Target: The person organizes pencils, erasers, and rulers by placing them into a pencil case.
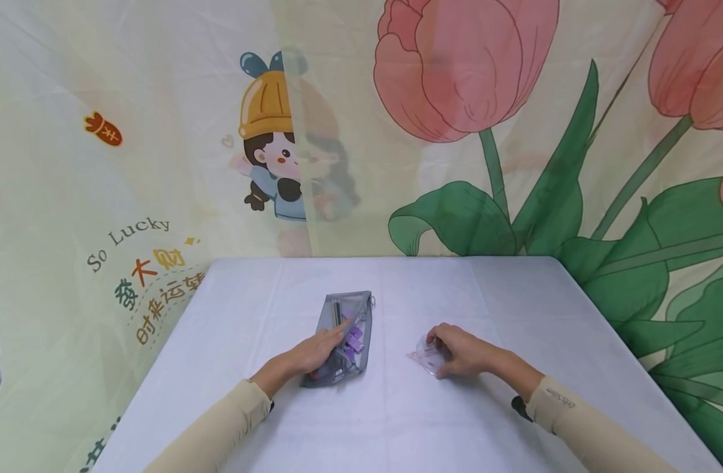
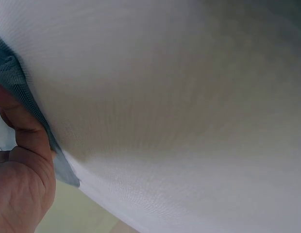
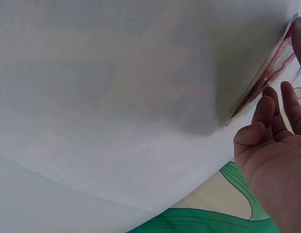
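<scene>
A grey see-through mesh zip pouch (image 1: 366,328) lies on the table, with purple pieces (image 1: 354,338) and dark slim sticks (image 1: 337,311) showing through it. My left hand (image 1: 318,351) grips its left side, one finger stretched across the top. In the left wrist view the pouch's teal-looking edge (image 2: 31,107) runs along a bent finger. To the right of the pouch, my right hand (image 1: 464,351) holds a small clear plastic packet (image 1: 427,357) with pinkish contents close over the table. Its reddish edge (image 3: 267,73) shows beside my fingers in the right wrist view.
A white cloth covers the table (image 1: 391,427). A metal ring (image 1: 373,301) hangs at the pouch's top right corner. Behind the table's far edge hangs a printed curtain (image 1: 349,236) with tulips and a cartoon figure.
</scene>
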Available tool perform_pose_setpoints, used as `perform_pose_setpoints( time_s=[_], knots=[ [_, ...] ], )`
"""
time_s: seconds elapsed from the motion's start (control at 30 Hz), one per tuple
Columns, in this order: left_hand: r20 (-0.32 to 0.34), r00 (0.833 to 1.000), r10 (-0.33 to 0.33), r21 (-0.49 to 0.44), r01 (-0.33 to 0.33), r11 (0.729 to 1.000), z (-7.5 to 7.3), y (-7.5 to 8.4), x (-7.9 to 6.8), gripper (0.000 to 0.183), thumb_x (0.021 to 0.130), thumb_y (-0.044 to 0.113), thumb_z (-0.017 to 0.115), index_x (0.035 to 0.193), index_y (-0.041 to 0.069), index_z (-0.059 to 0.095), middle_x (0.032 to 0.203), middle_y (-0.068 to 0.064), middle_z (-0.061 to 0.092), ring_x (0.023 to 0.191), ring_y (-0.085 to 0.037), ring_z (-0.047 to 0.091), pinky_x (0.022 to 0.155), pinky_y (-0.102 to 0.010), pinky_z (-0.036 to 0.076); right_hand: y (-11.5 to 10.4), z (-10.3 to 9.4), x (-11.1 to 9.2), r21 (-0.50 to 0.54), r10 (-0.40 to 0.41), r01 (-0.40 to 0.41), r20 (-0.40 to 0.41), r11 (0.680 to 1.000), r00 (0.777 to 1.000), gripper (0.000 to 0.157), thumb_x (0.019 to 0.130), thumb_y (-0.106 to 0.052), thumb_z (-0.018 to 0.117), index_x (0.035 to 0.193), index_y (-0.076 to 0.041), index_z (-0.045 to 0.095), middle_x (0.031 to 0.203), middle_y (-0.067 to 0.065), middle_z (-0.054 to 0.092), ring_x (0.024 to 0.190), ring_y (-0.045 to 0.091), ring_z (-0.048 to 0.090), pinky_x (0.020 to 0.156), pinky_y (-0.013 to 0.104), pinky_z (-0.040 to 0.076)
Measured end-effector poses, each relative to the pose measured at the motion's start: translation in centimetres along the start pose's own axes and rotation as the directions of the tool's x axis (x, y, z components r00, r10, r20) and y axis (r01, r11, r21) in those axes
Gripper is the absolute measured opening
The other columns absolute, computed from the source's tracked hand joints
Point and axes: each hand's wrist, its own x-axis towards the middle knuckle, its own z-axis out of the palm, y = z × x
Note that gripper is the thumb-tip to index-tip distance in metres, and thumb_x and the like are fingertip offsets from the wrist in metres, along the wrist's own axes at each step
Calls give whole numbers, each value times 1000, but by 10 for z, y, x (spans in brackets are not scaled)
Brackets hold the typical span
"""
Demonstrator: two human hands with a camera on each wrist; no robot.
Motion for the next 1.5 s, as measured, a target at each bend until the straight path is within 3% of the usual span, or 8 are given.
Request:
perform_pose_setpoints(
  time_s=[0.27,0.43,0.57,0.73,0.87,1.2,1.4,1.5],
  knots=[
    [-15,1000,2,-4,-2,1000,-1,1,0,49,107,50,25,155,44,24,106,-9,51,71,-22,45,57,-37,38,2,-2,0,2,75,-75,-30,997,997,54,67,-32,92,104,-9,60,95,1,54,87,15,49,76,27,45],
    [-22,1000,-11,-1,11,1000,-1,1,-1,49,107,49,26,155,45,24,111,-10,52,75,-22,47,60,-37,39,-1,-3,1,-27,77,-77,-31,997,997,52,63,-38,93,95,-13,60,90,-3,55,83,13,48,72,25,43],
    [-30,999,-18,5,18,1000,0,0,0,48,106,51,26,154,46,24,115,-11,53,77,-21,48,61,-36,40,-3,-5,2,-46,47,-49,-29,998,998,44,69,-38,90,92,-15,61,83,-6,56,76,10,48,67,24,42],
    [-26,999,-22,6,22,1000,-1,1,-1,49,106,51,25,155,46,24,111,-9,52,71,-22,47,57,-36,40,-3,-11,1,62,-49,51,-20,997,999,16,84,-18,80,86,-13,65,73,-6,56,67,6,48,59,22,43],
    [-26,999,-29,9,29,1000,-2,3,-2,48,107,50,25,155,46,24,112,-9,52,73,-22,49,59,-36,40,-5,-14,3,160,-78,76,5,984,997,9,89,-13,74,84,-12,66,69,-7,55,60,3,48,53,21,44],
    [-9,999,-38,-11,38,999,-2,5,-2,48,106,51,21,155,48,19,122,-16,51,64,-22,49,52,-37,44,-19,-7,15,325,67,-47,-51,945,996,8,100,-14,59,99,-6,60,62,-1,53,47,11,48,45,27,46],
    [-7,999,-52,-18,52,998,-2,5,-3,48,106,51,22,154,51,19,146,-23,41,81,-32,58,56,-43,46,-35,4,32,485,175,-114,-83,867,981,15,102,-11,54,104,3,58,69,8,60,52,14,54,49,29,51],
    [-6,999,-47,-10,47,999,-1,6,-4,48,106,50,22,155,48,19,156,-24,31,109,-41,58,75,-51,51,-46,11,42,596,229,-151,-57,789,972,18,103,-11,51,107,6,55,72,10,61,55,14,56,52,31,54]
  ],
)
